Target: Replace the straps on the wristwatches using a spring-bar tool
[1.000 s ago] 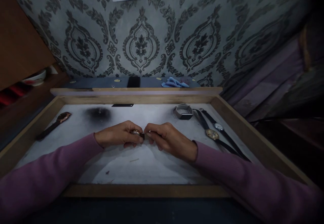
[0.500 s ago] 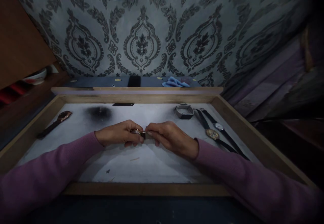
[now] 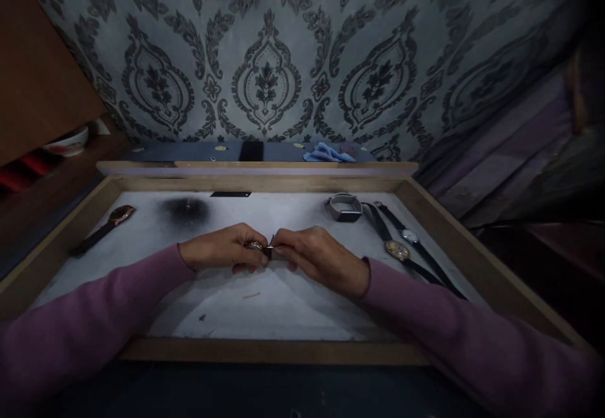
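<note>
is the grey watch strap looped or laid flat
Looped: the grey strap curves into a ring behind the dark face; whether it's clasped, cannot tell.

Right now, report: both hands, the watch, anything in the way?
Left hand gripping watch. Right hand pinching thin shiny piece beside it, contact unclear. Other watches lie off to both sides, apart from the hands.
</note>
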### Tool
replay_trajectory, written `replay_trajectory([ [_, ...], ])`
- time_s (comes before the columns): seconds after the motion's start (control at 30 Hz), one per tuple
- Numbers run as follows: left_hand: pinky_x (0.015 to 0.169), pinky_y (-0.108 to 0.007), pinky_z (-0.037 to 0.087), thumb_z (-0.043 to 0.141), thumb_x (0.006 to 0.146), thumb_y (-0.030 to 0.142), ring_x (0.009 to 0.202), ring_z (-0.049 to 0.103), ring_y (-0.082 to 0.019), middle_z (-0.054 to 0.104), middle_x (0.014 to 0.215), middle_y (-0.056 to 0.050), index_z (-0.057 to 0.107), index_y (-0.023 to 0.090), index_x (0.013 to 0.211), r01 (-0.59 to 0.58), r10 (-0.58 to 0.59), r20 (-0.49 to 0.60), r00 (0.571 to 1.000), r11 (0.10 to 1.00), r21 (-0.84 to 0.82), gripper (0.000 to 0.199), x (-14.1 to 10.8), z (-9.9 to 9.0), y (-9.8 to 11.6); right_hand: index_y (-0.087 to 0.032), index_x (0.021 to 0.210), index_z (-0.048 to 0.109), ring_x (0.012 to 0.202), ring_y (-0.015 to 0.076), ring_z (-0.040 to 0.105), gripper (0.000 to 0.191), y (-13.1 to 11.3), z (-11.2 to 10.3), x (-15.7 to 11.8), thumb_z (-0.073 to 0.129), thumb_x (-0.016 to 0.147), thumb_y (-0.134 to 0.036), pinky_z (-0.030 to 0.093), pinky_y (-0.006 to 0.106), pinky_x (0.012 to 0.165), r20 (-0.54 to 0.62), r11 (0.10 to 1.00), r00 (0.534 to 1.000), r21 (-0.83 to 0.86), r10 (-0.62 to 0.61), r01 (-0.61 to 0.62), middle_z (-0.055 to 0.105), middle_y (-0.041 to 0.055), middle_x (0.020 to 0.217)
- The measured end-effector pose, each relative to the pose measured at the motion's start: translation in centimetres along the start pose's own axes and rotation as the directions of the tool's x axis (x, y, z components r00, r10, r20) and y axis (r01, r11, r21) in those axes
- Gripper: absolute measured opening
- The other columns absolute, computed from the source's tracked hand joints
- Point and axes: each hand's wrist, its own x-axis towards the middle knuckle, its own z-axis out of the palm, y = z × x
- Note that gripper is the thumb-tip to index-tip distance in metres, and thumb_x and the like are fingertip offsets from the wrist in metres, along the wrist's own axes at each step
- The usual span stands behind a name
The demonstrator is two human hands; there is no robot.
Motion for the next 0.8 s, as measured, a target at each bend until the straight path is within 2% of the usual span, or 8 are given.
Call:
replay_trajectory([
  [0.2,0.047,-0.022,0.031,0.060,0.078,0.031,0.046,0.040,-0.006,0.050,0.058,0.005,0.058,0.014,0.070,-0.010,0.010,0.008,1.000,1.000,0.013,0.018,0.01,-0.02,-0.08,-0.015,0.088,0.060,0.055,0.0106,0.058,0.018,-0.01,0.02,0.02,0.043,0.096,-0.016,0.037,0.021,0.057,-0.005,1.000,1.000,0.009,-0.030,0.030,0.062,0.0000,0.061],
  [0.5,0.047,-0.022,0.031,0.060,0.077,0.029,0.045,0.038,-0.006,0.048,0.055,0.006,0.058,0.015,0.068,-0.021,0.021,0.008,1.000,1.000,0.003,0.017,0.02,0.00,-0.04,-0.016,0.089,0.059,0.053,0.0104,0.055,0.016,-0.02,0.18,0.06,0.045,0.095,-0.018,0.034,0.021,0.055,-0.018,0.997,1.000,-0.078,0.009,-0.010,0.061,-0.0005,0.059],
  [0.73,0.048,-0.022,0.031,0.060,0.077,0.030,0.045,0.038,-0.006,0.048,0.054,0.006,0.057,0.015,0.068,-0.013,0.013,0.007,1.000,1.000,-0.002,0.018,0.06,-0.08,-0.20,-0.016,0.100,0.058,0.055,0.0109,0.058,0.011,0.07,0.26,0.06,0.050,0.092,-0.018,0.039,0.022,0.058,-0.030,0.997,0.999,0.072,0.020,-0.018,0.062,-0.0023,0.060],
  [0.8,0.048,-0.022,0.030,0.060,0.077,0.031,0.045,0.038,-0.006,0.048,0.054,0.006,0.058,0.015,0.069,-0.006,0.006,0.002,1.000,1.000,-0.002,0.018,0.04,-0.10,-0.21,-0.016,0.097,0.058,0.055,0.0104,0.058,0.008,0.04,0.16,0.06,0.052,0.091,-0.017,0.040,0.021,0.059,-0.036,0.994,0.999,0.104,0.031,-0.027,0.062,-0.0022,0.062],
])
